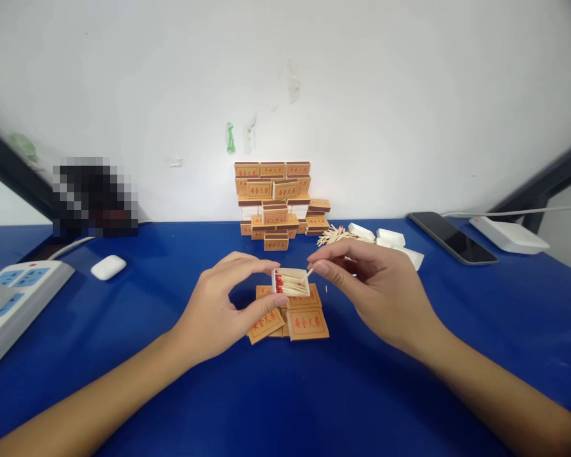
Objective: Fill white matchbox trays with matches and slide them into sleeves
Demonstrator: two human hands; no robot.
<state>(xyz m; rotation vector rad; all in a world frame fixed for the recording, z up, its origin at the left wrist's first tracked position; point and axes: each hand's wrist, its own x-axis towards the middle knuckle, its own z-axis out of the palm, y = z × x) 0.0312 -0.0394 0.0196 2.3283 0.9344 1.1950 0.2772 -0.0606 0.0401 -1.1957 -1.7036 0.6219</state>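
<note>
My left hand (223,304) pinches a small white matchbox tray (291,282) full of red-tipped matches, held just above the blue table (171,381). Thumb and fingers grip the tray's left end. At the tray's right end, my right hand (375,292) pinches a single match (308,273) between thumb and forefinger. Under the tray lie several orange matchbox sleeves (307,322) with red print, flat on the table.
A stack of orange matchboxes (276,203) stands against the white wall. Loose matches (335,236) and empty white trays (390,240) lie right of it. A phone (452,238) and white adapter (509,233) sit far right; an earbud case (108,266) and power strip (14,298) left.
</note>
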